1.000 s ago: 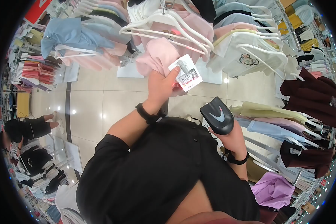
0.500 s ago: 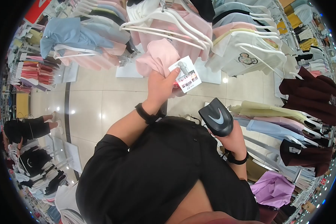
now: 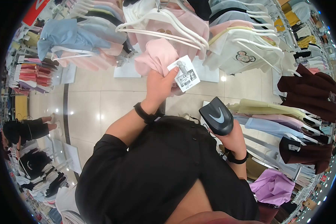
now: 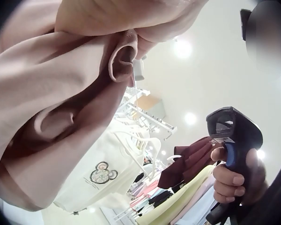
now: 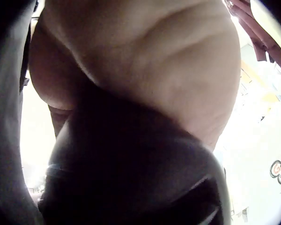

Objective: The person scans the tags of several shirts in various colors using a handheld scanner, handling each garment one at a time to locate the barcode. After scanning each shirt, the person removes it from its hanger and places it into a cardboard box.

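Note:
In the head view my left hand (image 3: 159, 86) holds a bunched pink garment (image 3: 156, 56) and pinches a white printed tag (image 3: 186, 74) under the thumb. The pink cloth (image 4: 47, 84) fills much of the left wrist view. My right hand (image 3: 232, 139) grips a black handheld scanner (image 3: 216, 116) by its handle, lower right of the tag and apart from it. In the left wrist view the fingers of my right hand (image 4: 228, 183) curl round the handle below the scanner's head (image 4: 234, 126). The dark scanner body (image 5: 131, 164) covers the lower right wrist view.
White hangers (image 3: 168, 20) with a pink shirt hang just beyond my left hand. A white shirt with a mouse-head print (image 3: 227, 52) is at upper right. Yellow, blue and maroon clothes (image 3: 310, 89) hang at right. Another person (image 3: 26, 128) is at far left over the tiled floor.
The red light on the pink shirt and by the tag is no longer visible. The racks have shifted slightly left in the head view. Both hands keep their holds.

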Tool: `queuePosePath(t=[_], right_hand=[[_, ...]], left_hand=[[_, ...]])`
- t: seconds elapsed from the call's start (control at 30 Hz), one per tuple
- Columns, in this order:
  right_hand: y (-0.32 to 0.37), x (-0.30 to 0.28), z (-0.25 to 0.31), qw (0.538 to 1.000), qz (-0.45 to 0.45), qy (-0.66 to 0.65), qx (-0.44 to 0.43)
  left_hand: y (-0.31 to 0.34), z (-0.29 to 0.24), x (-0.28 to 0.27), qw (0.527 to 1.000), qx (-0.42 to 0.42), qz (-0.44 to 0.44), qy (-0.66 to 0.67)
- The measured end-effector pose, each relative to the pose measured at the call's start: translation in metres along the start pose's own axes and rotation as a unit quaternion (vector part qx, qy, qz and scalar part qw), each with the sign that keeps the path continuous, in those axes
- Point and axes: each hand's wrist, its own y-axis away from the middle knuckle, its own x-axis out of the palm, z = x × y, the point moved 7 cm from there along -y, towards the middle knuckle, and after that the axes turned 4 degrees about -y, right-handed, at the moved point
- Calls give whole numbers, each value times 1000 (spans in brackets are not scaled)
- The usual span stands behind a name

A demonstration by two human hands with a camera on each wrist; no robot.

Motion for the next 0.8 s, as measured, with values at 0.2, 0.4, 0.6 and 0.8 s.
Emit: queuePosePath(t=[0.2, 0.4, 0.6, 0.8], right_hand=[[1, -14, 4, 998, -38, -44, -11], [3, -23, -8, 996, -38, -83, -25], [-3, -24, 10, 983, -8, -153, -100], [-5, -13, 14, 959, 85, -236, -129]], left_hand=[[-2, 20, -13, 987, -38, 35, -150], [4, 13, -10, 990, -36, 107, -88], [34, -11, 33, 928, 17, 360, -93], [65, -60, 86, 795, 241, 523, -192]])
